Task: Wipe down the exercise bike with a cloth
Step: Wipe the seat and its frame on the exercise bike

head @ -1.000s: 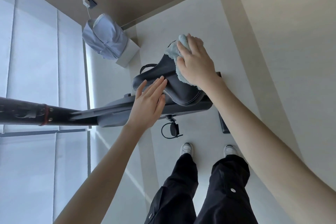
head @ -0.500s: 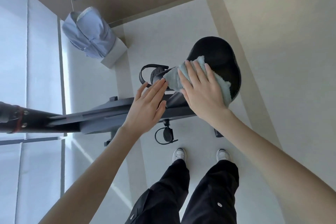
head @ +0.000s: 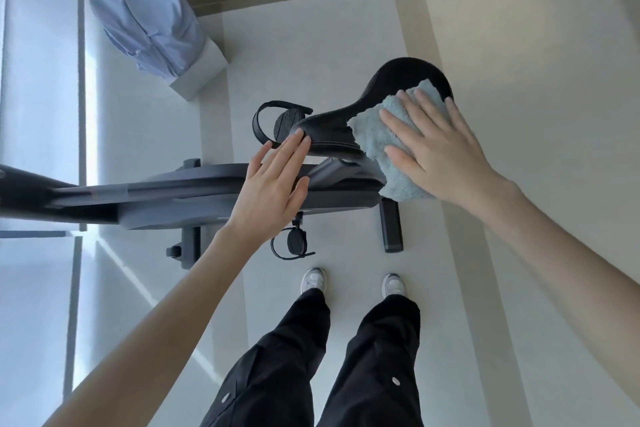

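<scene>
Fingers straight, the right hand (head: 441,152) is pressing a blue cloth (head: 375,137) onto the black saddle (head: 398,80), while the flat left hand (head: 270,191) is touching its nose.

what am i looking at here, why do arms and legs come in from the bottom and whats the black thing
There is no robot here. A person wears a wide-angle camera on the head, pointing down, so you see their own arms, black trousers and white shoes from above. The lens bends the room's lines.

The black thing is the saddle of an exercise bike standing on a pale floor. The right hand lies flat on a light blue cloth, pressing it onto the saddle to wipe it. The left hand, fingers straight, touches the saddle's narrow nose and holds nothing.

One strapped pedal shows beyond the saddle, and another sits near the shoes. A pale blue shirt is at the upper left.
</scene>
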Demonstrator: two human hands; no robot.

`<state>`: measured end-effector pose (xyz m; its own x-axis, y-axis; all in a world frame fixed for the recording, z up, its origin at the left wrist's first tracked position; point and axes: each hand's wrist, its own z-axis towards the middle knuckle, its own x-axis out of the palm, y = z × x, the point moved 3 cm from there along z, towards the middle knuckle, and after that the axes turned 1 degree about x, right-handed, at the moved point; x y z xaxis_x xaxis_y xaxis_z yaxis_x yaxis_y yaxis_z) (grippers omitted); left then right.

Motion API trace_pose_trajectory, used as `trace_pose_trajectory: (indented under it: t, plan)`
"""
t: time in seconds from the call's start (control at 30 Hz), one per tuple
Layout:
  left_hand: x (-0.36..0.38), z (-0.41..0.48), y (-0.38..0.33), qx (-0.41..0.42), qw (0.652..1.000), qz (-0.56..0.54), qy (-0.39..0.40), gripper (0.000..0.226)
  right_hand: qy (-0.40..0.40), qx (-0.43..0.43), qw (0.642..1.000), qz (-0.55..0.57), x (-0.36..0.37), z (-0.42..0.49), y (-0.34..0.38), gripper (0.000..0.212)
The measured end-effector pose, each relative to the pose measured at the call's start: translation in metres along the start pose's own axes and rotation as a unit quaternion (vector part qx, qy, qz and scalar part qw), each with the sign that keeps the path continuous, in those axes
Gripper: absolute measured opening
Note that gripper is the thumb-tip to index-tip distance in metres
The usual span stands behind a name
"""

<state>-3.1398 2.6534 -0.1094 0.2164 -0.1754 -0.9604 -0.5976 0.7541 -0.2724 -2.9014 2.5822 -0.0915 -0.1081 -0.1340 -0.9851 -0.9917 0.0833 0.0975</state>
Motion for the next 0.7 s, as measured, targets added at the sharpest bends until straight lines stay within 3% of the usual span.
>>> trace_pose_trajectory:
  t: [0.2,0.43,0.7]
  plan:
    - [0.004,-0.003,-0.005,-0.022,0.999,-0.023,-0.021,0.051,0.002,0.019,1.0,-0.008,-0.002,-0.007,-0.014,0.066]
    - [0.007,-0.01,0.005,-0.07,0.996,-0.02,-0.053,0.049,0.041,-0.15,0.982,-0.11,0.004,0.055,0.045,0.067]
    - [0.015,-0.03,0.014,-0.148,0.981,-0.009,-0.129,0.047,0.01,-0.22,0.972,-0.078,0.006,0.089,0.089,0.053]
